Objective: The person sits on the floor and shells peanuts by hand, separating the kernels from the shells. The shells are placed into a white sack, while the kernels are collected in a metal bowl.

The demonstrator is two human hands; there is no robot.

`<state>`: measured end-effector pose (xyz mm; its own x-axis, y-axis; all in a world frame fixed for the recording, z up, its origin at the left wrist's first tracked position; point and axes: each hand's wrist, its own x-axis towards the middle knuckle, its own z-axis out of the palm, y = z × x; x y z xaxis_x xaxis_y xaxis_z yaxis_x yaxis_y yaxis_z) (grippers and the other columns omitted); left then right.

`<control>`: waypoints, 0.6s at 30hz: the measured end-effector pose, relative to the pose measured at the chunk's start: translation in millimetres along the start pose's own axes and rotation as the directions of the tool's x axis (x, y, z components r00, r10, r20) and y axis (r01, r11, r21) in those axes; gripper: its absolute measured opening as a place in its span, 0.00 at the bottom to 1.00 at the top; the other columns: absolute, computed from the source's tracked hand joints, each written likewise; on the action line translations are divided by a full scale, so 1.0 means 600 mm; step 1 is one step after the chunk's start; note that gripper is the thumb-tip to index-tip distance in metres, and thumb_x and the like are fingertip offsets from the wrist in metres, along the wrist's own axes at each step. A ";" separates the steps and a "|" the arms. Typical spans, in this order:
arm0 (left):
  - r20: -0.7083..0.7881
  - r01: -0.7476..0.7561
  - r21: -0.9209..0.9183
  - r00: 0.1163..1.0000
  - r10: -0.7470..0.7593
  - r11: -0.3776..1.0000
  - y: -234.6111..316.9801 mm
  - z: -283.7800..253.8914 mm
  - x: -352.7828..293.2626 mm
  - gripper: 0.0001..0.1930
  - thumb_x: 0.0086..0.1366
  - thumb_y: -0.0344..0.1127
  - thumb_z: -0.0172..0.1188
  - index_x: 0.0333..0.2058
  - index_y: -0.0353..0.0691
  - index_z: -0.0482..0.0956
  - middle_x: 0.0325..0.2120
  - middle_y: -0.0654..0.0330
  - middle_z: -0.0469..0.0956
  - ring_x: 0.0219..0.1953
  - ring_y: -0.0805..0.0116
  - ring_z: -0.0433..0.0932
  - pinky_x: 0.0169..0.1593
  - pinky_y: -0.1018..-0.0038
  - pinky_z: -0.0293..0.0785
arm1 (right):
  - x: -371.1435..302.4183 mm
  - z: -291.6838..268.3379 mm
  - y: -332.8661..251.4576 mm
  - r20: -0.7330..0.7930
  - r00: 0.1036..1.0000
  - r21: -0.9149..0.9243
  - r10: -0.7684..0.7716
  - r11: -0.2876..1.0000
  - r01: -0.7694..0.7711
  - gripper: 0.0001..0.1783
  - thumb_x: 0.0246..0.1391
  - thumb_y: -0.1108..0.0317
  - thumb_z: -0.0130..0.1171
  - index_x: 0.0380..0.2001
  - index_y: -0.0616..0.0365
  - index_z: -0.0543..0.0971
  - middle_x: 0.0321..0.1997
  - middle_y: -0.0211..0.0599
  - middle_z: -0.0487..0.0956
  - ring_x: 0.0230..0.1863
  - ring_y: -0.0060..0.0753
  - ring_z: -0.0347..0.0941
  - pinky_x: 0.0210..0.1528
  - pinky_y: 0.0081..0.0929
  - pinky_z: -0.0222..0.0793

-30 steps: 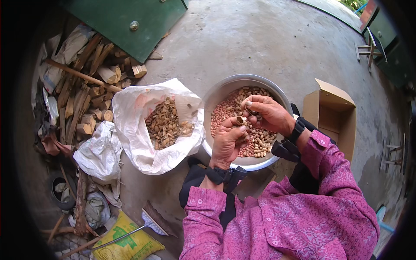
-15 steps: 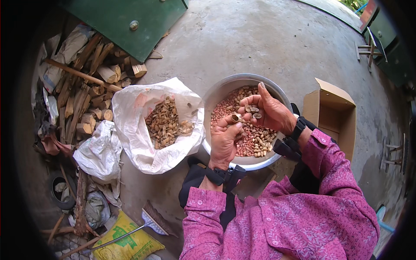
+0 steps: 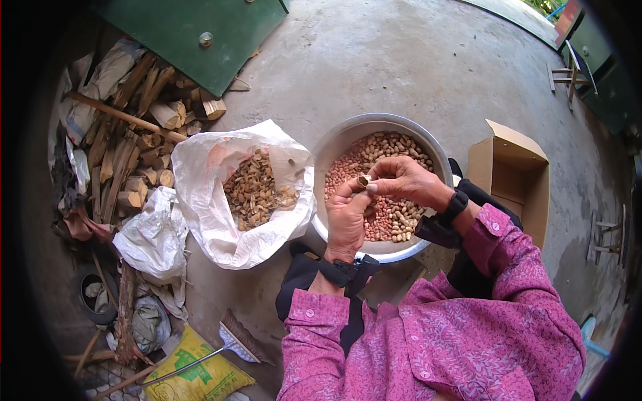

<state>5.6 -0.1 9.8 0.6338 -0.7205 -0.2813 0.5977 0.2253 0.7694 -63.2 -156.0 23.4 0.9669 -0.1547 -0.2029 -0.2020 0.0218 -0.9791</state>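
Note:
My left hand [image 3: 346,219] pinches an opened peanut shell [image 3: 363,181] between thumb and fingers, its hollow side showing. My right hand [image 3: 404,182] is turned palm down with its fingers closed at that shell, thumb and fingertips touching its edge. What lies inside the right palm is hidden. Both hands are over a wide metal basin [image 3: 334,131]. In the basin, red shelled peanut kernels [image 3: 340,170] lie to the left, and whole unshelled peanuts [image 3: 406,215] lie at the far side and the near right.
Left of the basin stands an open white woven sack [image 3: 200,230] with empty shells [image 3: 254,187] inside. An open cardboard box [image 3: 525,177] is on the right. Firewood [image 3: 130,150] is piled at the left; a broom [image 3: 235,343] and a yellow bag [image 3: 200,371] lie at the lower left.
My right hand has turned from palm up, with shell pieces on its fingers, to palm down and closed against the shell. My left hand has stayed nearly in place.

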 end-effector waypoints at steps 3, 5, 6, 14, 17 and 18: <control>0.011 0.017 0.046 1.000 -0.018 0.999 0.000 0.006 -0.001 0.09 0.58 0.24 0.52 0.39 0.35 0.72 0.19 0.67 0.69 0.17 0.81 0.62 0.21 0.82 0.59 | -0.004 0.001 -0.005 -0.017 0.998 -0.079 -0.058 0.995 0.056 0.18 0.53 0.58 0.56 0.31 0.68 0.76 0.25 0.35 0.75 0.28 0.22 0.68 0.30 0.24 0.65; 0.039 0.004 0.041 0.999 -0.005 0.999 -0.004 0.004 0.000 0.10 0.59 0.25 0.51 0.40 0.34 0.72 0.19 0.67 0.68 0.17 0.81 0.62 0.21 0.82 0.60 | -0.005 0.002 -0.011 -0.035 0.998 -0.100 -0.052 0.994 0.048 0.19 0.53 0.58 0.55 0.30 0.68 0.76 0.24 0.36 0.74 0.28 0.23 0.68 0.30 0.25 0.65; 0.043 0.007 0.043 0.999 -0.009 0.999 -0.003 0.005 -0.001 0.10 0.59 0.25 0.51 0.41 0.34 0.72 0.19 0.67 0.68 0.17 0.81 0.62 0.21 0.82 0.60 | -0.004 0.002 -0.012 -0.040 0.998 -0.125 -0.056 0.991 0.050 0.19 0.54 0.58 0.54 0.30 0.69 0.76 0.23 0.37 0.74 0.28 0.23 0.68 0.30 0.25 0.65; 0.035 -0.007 0.072 0.999 0.004 0.997 0.004 0.018 -0.008 0.14 0.59 0.25 0.50 0.45 0.33 0.71 0.20 0.67 0.68 0.18 0.80 0.63 0.21 0.81 0.60 | -0.005 0.002 -0.012 -0.047 0.997 -0.151 -0.067 0.987 0.060 0.18 0.55 0.60 0.52 0.30 0.70 0.76 0.21 0.37 0.74 0.26 0.23 0.67 0.30 0.27 0.65; 0.025 0.005 0.086 1.000 -0.007 0.996 0.004 0.018 -0.009 0.15 0.59 0.25 0.50 0.46 0.33 0.70 0.20 0.67 0.68 0.18 0.81 0.63 0.21 0.82 0.60 | -0.006 0.003 -0.014 -0.048 0.997 -0.152 -0.061 0.987 0.053 0.17 0.55 0.61 0.52 0.30 0.69 0.76 0.22 0.39 0.75 0.26 0.24 0.68 0.30 0.27 0.65; 0.026 0.005 0.079 1.000 -0.007 0.997 0.004 0.019 -0.009 0.15 0.59 0.25 0.50 0.46 0.33 0.70 0.20 0.67 0.68 0.18 0.81 0.62 0.21 0.82 0.60 | -0.006 0.003 -0.011 -0.052 0.994 -0.175 -0.098 0.981 0.088 0.17 0.54 0.61 0.52 0.30 0.69 0.76 0.22 0.40 0.75 0.26 0.25 0.69 0.30 0.28 0.65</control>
<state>-1.6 -3.1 19.6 0.6164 -0.7391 -0.2716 0.5602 0.1692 0.8109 -65.0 -153.7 30.8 0.9726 -0.2073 -0.1050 -0.1406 -0.1655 -0.9761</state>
